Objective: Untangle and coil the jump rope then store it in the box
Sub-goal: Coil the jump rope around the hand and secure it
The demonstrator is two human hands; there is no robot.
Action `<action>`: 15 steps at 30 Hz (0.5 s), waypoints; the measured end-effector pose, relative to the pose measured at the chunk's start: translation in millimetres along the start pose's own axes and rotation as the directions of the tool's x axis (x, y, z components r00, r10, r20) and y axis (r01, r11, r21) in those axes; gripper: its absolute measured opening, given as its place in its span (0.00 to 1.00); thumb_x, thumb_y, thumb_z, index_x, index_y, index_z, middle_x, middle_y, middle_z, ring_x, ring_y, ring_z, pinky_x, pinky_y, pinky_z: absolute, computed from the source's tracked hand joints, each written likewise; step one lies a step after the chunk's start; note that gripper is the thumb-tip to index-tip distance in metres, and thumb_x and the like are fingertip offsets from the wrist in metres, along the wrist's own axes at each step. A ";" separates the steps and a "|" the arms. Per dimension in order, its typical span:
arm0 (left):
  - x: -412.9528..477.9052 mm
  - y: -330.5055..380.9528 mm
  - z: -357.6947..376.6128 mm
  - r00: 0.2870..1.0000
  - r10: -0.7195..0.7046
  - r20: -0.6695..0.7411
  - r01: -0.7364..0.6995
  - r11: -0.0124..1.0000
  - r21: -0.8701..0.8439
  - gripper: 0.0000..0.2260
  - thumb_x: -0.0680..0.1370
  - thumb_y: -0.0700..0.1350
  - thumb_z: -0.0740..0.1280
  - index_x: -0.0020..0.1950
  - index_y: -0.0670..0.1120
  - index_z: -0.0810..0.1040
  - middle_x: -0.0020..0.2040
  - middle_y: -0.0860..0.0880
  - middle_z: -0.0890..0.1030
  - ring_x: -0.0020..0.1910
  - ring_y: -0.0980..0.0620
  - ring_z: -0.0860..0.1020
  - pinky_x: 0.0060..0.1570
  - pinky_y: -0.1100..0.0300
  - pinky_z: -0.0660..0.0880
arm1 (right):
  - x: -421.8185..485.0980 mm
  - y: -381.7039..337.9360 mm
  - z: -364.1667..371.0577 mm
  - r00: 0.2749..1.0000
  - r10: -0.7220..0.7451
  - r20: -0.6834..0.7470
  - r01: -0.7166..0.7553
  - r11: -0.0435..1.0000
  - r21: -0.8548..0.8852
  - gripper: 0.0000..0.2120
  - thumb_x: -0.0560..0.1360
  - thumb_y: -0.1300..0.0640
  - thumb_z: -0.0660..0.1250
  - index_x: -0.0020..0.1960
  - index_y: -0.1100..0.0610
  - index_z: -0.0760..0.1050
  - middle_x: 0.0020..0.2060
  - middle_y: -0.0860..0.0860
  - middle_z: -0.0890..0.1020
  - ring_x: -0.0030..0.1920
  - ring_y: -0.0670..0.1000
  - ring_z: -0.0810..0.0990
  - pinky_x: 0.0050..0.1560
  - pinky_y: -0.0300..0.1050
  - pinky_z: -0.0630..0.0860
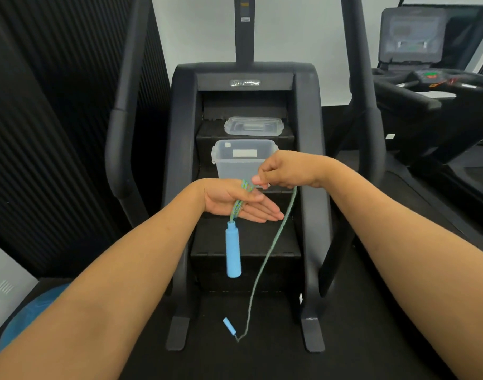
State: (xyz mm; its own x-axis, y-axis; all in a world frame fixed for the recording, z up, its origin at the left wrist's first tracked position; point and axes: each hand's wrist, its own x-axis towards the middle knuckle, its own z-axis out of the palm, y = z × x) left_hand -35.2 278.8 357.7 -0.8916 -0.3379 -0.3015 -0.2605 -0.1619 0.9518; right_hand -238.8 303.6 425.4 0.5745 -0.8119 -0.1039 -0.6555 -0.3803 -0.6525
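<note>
The right hand's fingertips (pixel 258 180) pinch the jump rope (pixel 273 242) between thumb and forefinger, the other fingers curled in behind. Just beside them, the left hand's fingers (pixel 265 215) lie straight and pressed together, pointing to the right, and the thumb is laid over the rope strands, pinning them against the palm. A few turns of the green-and-blue cord wrap around the left hand (pixel 224 201), and one blue handle (pixel 233 252) hangs straight down below it. From the right hand (pixel 287 171) the loose length drops in a long curve to the dark floor (pixel 358 325), where the second handle (pixel 229 326) lies. Both forearms reach forward, bare. Beyond the hands, the clear box (pixel 235 165) sits open on a step of the black stair climber (pixel 183 133), partly hidden by the right hand, and its lid (pixel 252 126) rests on the step above. A treadmill (pixel 432 86) stands off to the right.
</note>
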 end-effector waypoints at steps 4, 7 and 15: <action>2.3 -1.4 4.1 0.992 -0.029 0.120 0.026 0.999 0.021 0.23 0.86 0.45 0.55 0.77 0.33 0.67 0.77 0.35 0.69 0.77 0.41 0.69 0.79 0.44 0.62 | 8.6 2.1 -2.8 0.999 -0.018 0.030 0.014 0.990 0.137 0.17 0.80 0.47 0.70 0.46 0.62 0.82 0.30 0.52 0.65 0.29 0.47 0.60 0.30 0.38 0.63; 6.4 7.6 13.1 0.981 0.086 0.175 -0.070 0.993 -0.095 0.22 0.86 0.46 0.54 0.74 0.34 0.71 0.74 0.36 0.73 0.76 0.41 0.71 0.76 0.47 0.67 | 17.7 11.6 4.0 0.997 -0.015 -0.081 0.039 0.948 0.316 0.15 0.79 0.48 0.71 0.41 0.59 0.81 0.29 0.49 0.66 0.29 0.47 0.61 0.30 0.38 0.63; 5.7 10.7 4.0 0.901 0.368 -0.229 -0.433 0.793 -0.429 0.33 0.86 0.60 0.51 0.76 0.33 0.68 0.74 0.34 0.72 0.76 0.38 0.70 0.75 0.47 0.69 | 32.3 51.2 70.6 0.983 0.135 -0.127 -0.032 0.801 0.598 0.12 0.84 0.64 0.57 0.45 0.53 0.74 0.30 0.46 0.70 0.32 0.46 0.62 0.33 0.40 0.61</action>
State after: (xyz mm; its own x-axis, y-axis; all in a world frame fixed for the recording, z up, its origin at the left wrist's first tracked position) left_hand -44.5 278.9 366.4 -0.8144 -0.5766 0.0655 0.3382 -0.3799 0.8610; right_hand -219.2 289.2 335.7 0.4137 -0.9055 -0.0944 -0.2501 -0.0133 -0.9681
